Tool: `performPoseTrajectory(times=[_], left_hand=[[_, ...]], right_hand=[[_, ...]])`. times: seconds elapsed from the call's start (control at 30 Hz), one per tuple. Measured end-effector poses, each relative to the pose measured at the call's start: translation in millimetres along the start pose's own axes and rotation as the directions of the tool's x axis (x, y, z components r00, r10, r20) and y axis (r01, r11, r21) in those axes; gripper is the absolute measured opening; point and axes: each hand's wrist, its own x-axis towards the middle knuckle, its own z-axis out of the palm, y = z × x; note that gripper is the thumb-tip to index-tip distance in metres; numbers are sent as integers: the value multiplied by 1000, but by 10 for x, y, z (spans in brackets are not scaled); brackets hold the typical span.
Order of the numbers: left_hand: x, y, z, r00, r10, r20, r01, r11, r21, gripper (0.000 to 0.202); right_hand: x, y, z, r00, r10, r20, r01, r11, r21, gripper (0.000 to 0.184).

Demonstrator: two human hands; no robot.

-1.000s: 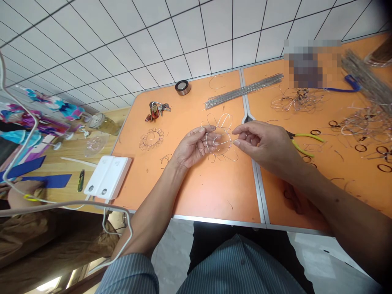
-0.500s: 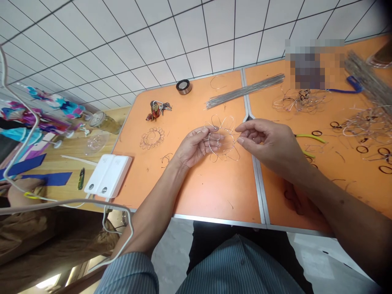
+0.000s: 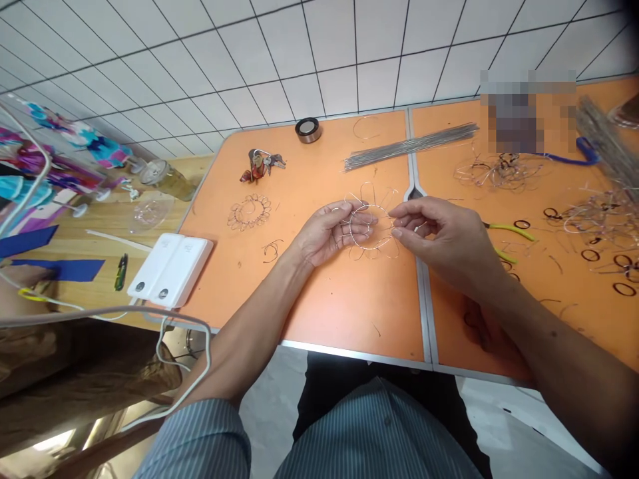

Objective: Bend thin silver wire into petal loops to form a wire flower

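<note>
Above the orange table, my left hand holds a thin wire flower at its left side, thumb against the index finger and the other fingers curled behind it. The flower is a round wire ring with open petal-like loops around it. At the ring's right side, my right hand pinches the wire between thumb and index finger. On the table to the left lies a second looped wire flower, and a small tangle of dark wire is near my left wrist.
A bundle of straight wires, a tape roll and keys lie farther back. Yellow-handled pliers, tangled wires and dark rings are at right. A white device and its cable lie left, near another person's hand.
My view has turned slightly, so the table things appear shifted. The wire flower has turned a little in my hands, and my right fingertips have come closer together at its edge.
</note>
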Motion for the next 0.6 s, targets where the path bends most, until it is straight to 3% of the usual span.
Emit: performPoseTrajectory(times=[0.6], left_hand=[[13, -43, 4, 994, -31, 101, 43, 992, -117, 26]], right_hand=[[3, 109, 35, 984, -173, -43, 171, 985, -33, 23]])
